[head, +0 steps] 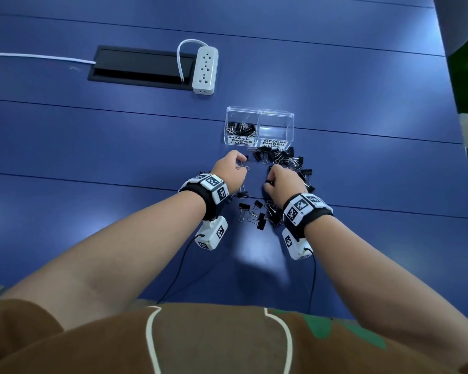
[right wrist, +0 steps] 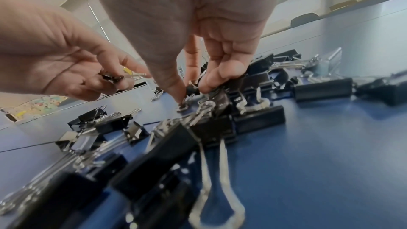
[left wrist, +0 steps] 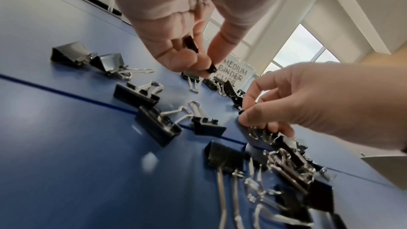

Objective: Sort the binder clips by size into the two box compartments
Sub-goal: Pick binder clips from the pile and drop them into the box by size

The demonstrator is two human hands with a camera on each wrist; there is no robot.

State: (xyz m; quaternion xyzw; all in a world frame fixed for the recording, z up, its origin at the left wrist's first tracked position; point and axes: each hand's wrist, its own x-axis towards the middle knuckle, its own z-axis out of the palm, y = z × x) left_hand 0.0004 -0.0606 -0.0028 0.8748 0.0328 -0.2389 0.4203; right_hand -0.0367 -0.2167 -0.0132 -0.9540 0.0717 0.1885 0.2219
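A clear two-compartment box (head: 259,114) stands on the blue table. Its left half, labelled SMALL BINDER CLIPS, holds several small black clips (head: 242,127). The right half (head: 277,130), labelled MEDIUM BINDER CLIPS, looks empty. Loose black binder clips (head: 281,157) of both sizes lie scattered in front of the box. My left hand (head: 240,164) hovers above the table left of the pile, and its curled fingers grip small clips (left wrist: 191,45). My right hand (head: 270,180) reaches down into the pile, where thumb and forefinger pinch a small clip (right wrist: 191,88) still among the others.
A white power strip (head: 205,70) and a black cable hatch (head: 141,67) lie further back on the left. More medium clips (head: 257,214) lie between my wrists. The table's right edge (head: 451,103) runs beside a green and white object.
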